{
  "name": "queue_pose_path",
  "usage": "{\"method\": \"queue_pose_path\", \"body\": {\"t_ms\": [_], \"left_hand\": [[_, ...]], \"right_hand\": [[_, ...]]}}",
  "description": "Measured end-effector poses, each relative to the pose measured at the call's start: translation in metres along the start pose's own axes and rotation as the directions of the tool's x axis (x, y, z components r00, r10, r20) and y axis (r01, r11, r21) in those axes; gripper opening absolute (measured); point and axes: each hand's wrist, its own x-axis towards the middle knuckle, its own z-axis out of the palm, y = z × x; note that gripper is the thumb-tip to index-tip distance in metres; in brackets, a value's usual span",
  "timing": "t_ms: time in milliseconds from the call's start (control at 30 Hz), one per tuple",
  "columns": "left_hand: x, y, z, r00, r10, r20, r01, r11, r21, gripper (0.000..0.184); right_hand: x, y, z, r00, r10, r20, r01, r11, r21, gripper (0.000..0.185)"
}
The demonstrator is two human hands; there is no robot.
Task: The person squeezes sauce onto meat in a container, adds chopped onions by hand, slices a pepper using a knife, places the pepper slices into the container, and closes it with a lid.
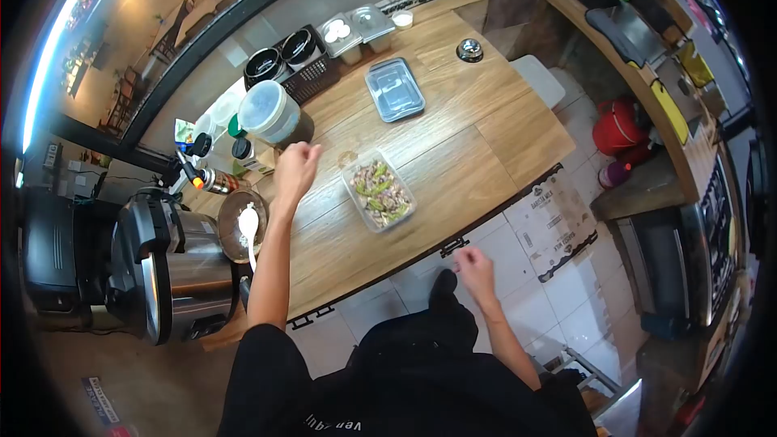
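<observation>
Over the left part of the wooden table [453, 154], my left hand [297, 168] is closed beside a large lidded plastic tub [269, 113]; whether its fingers hold anything is too small to tell. My right hand [474, 271] hangs past the table's near edge above the floor, its fingers curled, contents not visible. Between the hands, a clear rectangular container [378, 192] of meat and green vegetable pieces stands uncovered on the table. Farther back lies a clear rectangular container or lid [394, 90] with nothing visible in it.
A pan [235, 226] with a white spoon [249, 231] is at the left, next to a steel cooker [194, 275]. Bottles and a dark basket [312, 78] line the back. A call bell [469, 50] stands at the back right; a red bucket [619, 127] is beyond.
</observation>
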Motion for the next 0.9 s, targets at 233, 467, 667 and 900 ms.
{"method": "queue_pose_path", "body": {"t_ms": [233, 467, 667, 900], "left_hand": [[-0.292, -0.030, 0.010, 0.942, 0.177, -0.285, -0.177, 0.984, 0.025, 0.005], [-0.540, -0.037, 0.081, 0.487, -0.796, 0.358, 0.738, 0.595, 0.318, 0.023], [-0.517, -0.073, 0.083, 0.414, -0.668, 0.618, 0.664, 0.686, 0.298, 0.029], [-0.395, -0.102, 0.022, 0.254, -0.533, 0.807, 0.511, 0.782, 0.356, 0.036]], "right_hand": [[0.162, -0.039, -0.116, 0.590, -0.618, -0.519, 0.335, 0.773, -0.539, 0.026], [0.240, -0.133, 0.063, 0.813, -0.569, -0.125, 0.455, 0.754, -0.473, 0.053], [0.267, -0.182, 0.190, 0.932, -0.360, 0.042, 0.214, 0.453, -0.865, 0.097], [0.277, -0.206, 0.201, 0.978, -0.190, -0.085, 0.018, 0.483, -0.875, 0.101]]}}
